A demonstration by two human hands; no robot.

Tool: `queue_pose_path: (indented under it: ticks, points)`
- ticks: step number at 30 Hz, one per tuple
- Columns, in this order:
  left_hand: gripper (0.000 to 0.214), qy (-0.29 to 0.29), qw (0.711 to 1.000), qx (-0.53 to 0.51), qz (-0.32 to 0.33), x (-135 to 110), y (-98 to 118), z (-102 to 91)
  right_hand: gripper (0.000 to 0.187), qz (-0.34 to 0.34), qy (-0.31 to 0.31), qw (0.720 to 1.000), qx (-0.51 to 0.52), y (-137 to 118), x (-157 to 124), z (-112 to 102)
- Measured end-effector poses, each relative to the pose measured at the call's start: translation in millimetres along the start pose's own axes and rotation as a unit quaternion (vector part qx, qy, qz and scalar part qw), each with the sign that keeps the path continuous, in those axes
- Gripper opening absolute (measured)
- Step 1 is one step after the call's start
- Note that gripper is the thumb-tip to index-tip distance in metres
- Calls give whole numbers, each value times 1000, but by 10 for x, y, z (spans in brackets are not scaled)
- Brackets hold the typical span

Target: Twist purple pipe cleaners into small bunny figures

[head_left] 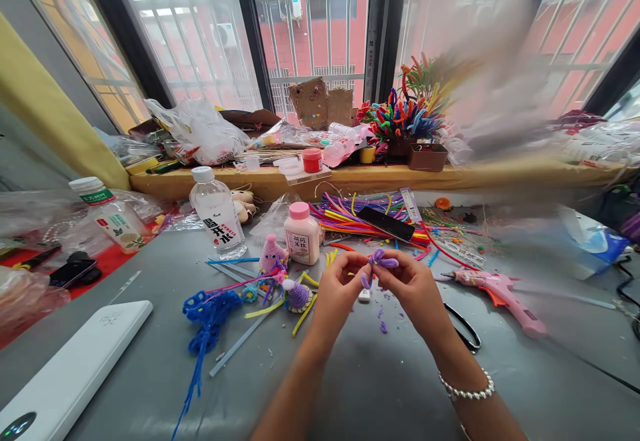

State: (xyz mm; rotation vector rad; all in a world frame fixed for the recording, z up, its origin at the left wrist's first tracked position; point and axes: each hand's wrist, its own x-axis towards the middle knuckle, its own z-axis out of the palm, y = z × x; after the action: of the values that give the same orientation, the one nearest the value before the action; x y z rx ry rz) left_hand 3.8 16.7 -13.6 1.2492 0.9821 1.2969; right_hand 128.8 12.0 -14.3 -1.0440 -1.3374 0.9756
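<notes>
Above the desk (380,388), my left hand (343,288) and right hand (413,288) pinch purple fuzzy wire (386,263); some is curled; it seems not done.

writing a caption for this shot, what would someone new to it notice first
Probably the burst of multicoloured fuzzy craft stems on the yellowish window ledge at the back, right of centre. Next, two bare hands near the middle, pinching a small purple fuzzy piece above the grey tabletop. Then the pink plastic glue gun lying to their right, and the tangle of bright blue strands to their left.
</notes>
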Motion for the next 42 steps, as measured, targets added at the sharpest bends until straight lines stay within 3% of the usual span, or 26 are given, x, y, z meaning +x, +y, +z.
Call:
queue_pose_path:
  ticks: [6, 11, 16, 22, 30, 35, 42]
  points:
    - [23, -31, 999, -23, -13, 18, -20, -31, 21, -3, 18, 1000, -3, 31, 2, -3]
    - [20, -15, 1000, 1, -12, 9, 9, -60, 19, -28, 26, 998, -54, 14, 0, -14]
    - [19, -2, 1000, 15, -4, 4, 41, -66, 20, -4, -18, 999, -39, -22, 8, -26]
    - [15, -1, 999, 48, 15, 3, 69, -79, 15, -44, -36, 996, -66, -8, 12, -32]
    - [14, -20, 990, 123, 72, 7, 73, -139, 26, 14, -72, 997, -11, -56, 8, -107]
    - [16, -13, 967, 211, 141, 1, 87, -131, 26, 61, -66, 993, -77, -44, 24, -137]
    - [16, 6, 963, 232, 138, -18, 85, -103, 23, 77, -71, 989, -105, -45, 39, -128]
